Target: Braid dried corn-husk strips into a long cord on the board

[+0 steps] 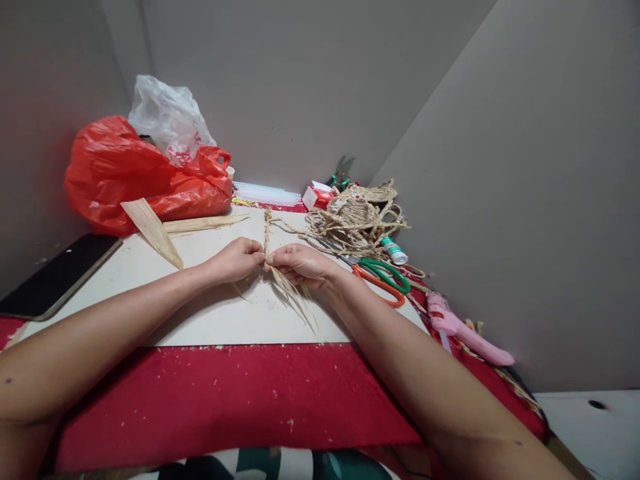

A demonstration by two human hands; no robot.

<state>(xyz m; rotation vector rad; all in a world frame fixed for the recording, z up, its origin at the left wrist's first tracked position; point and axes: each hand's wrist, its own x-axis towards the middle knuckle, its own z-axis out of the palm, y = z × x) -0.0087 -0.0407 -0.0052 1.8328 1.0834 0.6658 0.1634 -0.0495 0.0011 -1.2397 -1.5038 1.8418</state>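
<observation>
Over a white board, both hands pinch a braided cord of dry husk. My left hand is closed on it from the left, fingertips meeting those of the other hand. My right hand is closed on it where the braid ends. Loose husk strands fan out below the right fingers toward the front of the board. The finished-looking braid runs away from me to the back. Exactly which strand each fingertip grips is hidden. Flat dry husk leaves lie left of my left hand.
Right of the hands lie a heap of braided cord, scissors with green and orange handles, and a pink glue gun. A phone and a red plastic bag are on the left. Pruning shears lean against the back wall.
</observation>
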